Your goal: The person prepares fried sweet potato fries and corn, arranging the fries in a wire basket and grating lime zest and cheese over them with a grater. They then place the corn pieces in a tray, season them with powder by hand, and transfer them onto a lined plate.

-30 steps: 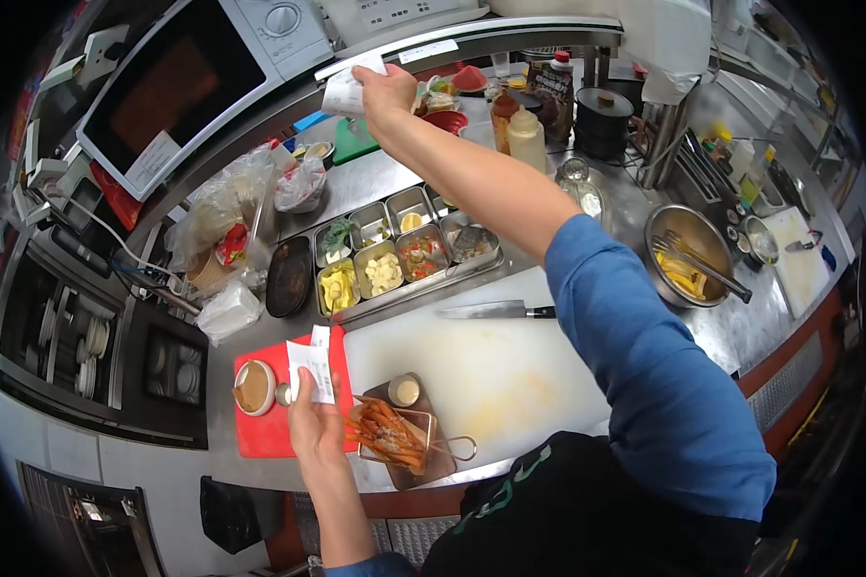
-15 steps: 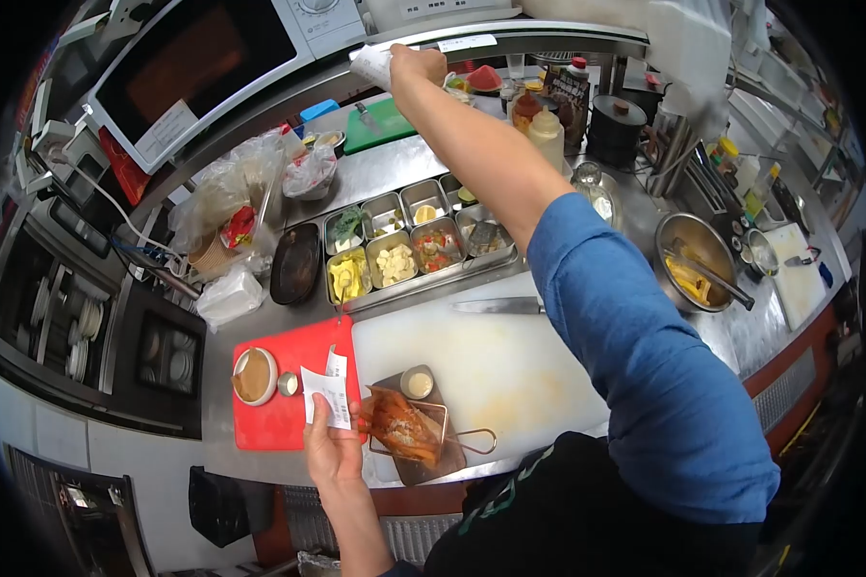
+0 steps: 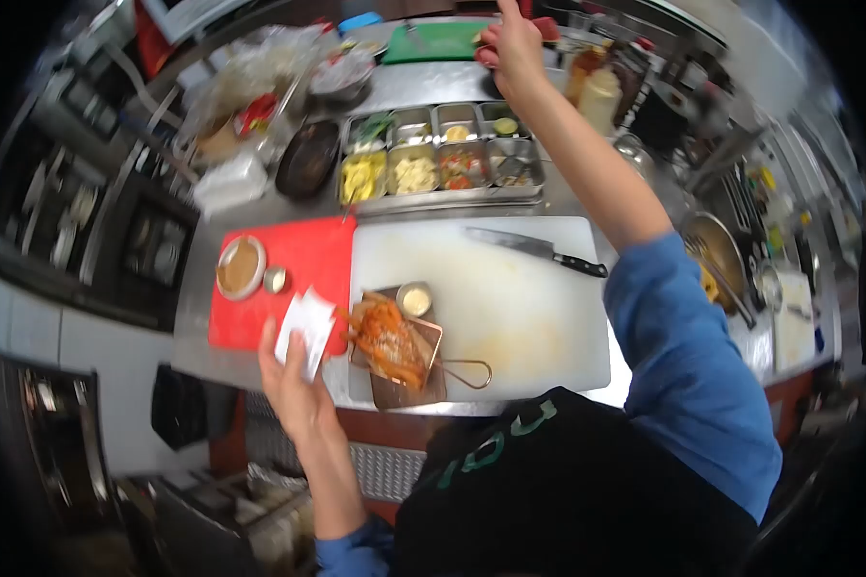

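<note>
My left hand [image 3: 303, 399] holds white paper slips [image 3: 308, 325] between thumb and fingers, over the lower edge of the red board [image 3: 313, 250]. To their right, a small metal basket of orange fries [image 3: 391, 341] stands on a dark wooden board [image 3: 419, 392], with a cup of pale sauce [image 3: 416, 300] behind it. My right hand [image 3: 512, 48] is raised at the top edge, blurred. One finger stretches up out of view, the others are loosely bent apart, and nothing shows between them. It is near the green board [image 3: 433, 42].
A knife [image 3: 534, 245] lies on the white cutting board [image 3: 529, 317]. Behind are metal ingredient trays [image 3: 443, 200] and a dark oval dish [image 3: 308, 159]. A bowl [image 3: 241, 266] and small cup [image 3: 274, 280] sit on the red board. Bottles [image 3: 598, 96] and a steel bowl [image 3: 714, 240] are right.
The view has tipped down and shifted. My right hand has moved away from the rail, and the paper it held no longer shows. My left hand still has its slips, now nearer the board's lower edge.
</note>
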Demonstrator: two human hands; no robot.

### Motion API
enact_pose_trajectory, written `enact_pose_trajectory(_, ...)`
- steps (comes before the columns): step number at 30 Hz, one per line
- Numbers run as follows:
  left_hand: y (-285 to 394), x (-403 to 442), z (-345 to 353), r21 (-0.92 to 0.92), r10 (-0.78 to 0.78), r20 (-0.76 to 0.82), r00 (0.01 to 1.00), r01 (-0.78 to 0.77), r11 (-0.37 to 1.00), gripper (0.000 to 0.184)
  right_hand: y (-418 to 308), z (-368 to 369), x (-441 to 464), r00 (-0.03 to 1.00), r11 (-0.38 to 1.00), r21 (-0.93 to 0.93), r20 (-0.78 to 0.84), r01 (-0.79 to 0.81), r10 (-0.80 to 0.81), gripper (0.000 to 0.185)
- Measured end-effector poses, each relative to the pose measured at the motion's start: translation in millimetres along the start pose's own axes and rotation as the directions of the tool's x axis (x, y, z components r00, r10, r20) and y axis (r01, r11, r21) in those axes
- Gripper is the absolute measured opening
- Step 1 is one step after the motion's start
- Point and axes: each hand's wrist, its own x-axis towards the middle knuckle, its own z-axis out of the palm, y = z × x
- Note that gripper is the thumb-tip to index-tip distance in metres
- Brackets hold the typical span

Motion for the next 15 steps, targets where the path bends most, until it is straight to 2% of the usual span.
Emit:
enact_pose_trajectory(1, -2.0, -2.0, 10.6, -0.008, 0.139, 0.046, 0.989, -0.139, 0.990, 0.049, -3.6, 2.1, -62.1, 0.989, 0.996, 0.081, 0.139, 0.036, -0.048, 0.048)
enact_pose_trajectory(2, 8.1, -13.1, 30.6, 0.044, 0.187, 0.056, 0.981, -0.189, 0.981, 0.052, -9.9, -3.1, -113.5, 0.788, 0.999, -0.036, 0.615, -0.022, 0.039, 0.045)
enact_pose_trajectory(3, 8.7, -16.5, 43.1, 0.051, 0.255, 0.081, 0.964, -0.259, 0.964, 0.053, 3.9, -1.1, -145.1, 0.563, 0.982, -0.177, 0.819, 0.061, 0.113, 0.045)
enact_pose_trajectory(4, 11.1, -22.1, 52.1, 0.097, 0.249, 0.129, 0.960, -0.262, 0.960, 0.055, -9.8, 5.7, -189.2, 0.460, 0.946, -0.319, 0.833, -0.053, 0.307, 0.045)
enact_pose_trajectory(5, 13.1, -26.9, 60.8, 0.107, 0.237, 0.114, 0.965, -0.249, 0.963, 0.055, -7.2, 6.0, -212.3, 0.327, 0.950, -0.305, 0.892, -0.072, 0.311, 0.045)
enact_pose_trajectory(6, 13.9, -31.4, 68.9, 0.095, 0.261, 0.121, 0.958, -0.273, 0.957, 0.057, -5.4, 6.7, -225.5, 0.196, 0.930, -0.330, 0.913, -0.163, 0.358, 0.041)
enact_pose_trajectory(7, 15.5, -35.9, 72.8, 0.083, 0.284, 0.123, 0.951, -0.295, 0.952, 0.058, -2.5, 7.8, -230.4, 0.195, 0.933, -0.334, 0.914, -0.131, 0.355, 0.035)
enact_pose_trajectory(9, 16.1, -41.9, 65.2, 0.138, 0.293, 0.112, 0.949, -0.307, 0.942, 0.058, 4.5, 9.3, -222.3, 0.289, 0.989, -0.148, 0.947, 0.015, 0.137, 0.029)
enact_pose_trajectory(11, 10.9, -47.4, 37.6, 0.188, 0.318, 0.016, 0.948, -0.315, 0.930, 0.055, 22.6, 9.8, -190.9, 0.442, 0.977, -0.213, 0.874, -0.025, 0.202, 0.026)
enact_pose_trajectory(12, -3.9, -48.8, 14.1, 0.255, 0.319, -0.114, 0.941, -0.282, 0.925, 0.053, 46.7, 8.5, -174.4, 0.520, 0.973, -0.178, 0.823, -0.144, 0.228, 0.027)
enact_pose_trajectory(13, -30.9, -48.6, -17.8, 0.222, 0.233, -0.278, 0.932, -0.173, 0.959, 0.050, 87.9, 3.3, -154.4, 0.544, 0.937, -0.114, 0.789, -0.331, 0.288, 0.032)
enact_pose_trajectory(14, -71.8, -48.2, -56.5, 0.240, 0.133, -0.338, 0.932, -0.052, 0.969, 0.043, 123.7, -3.5, -148.9, 0.588, 0.837, -0.115, 0.660, -0.535, 0.467, 0.035)
enact_pose_trajectory(15, -114.8, -50.5, -88.9, 0.239, -0.002, -0.357, 0.934, 0.093, 0.966, 0.034, 171.4, -11.2, -148.9, 0.540, 0.713, -0.050, 0.617, -0.699, 0.573, 0.036)
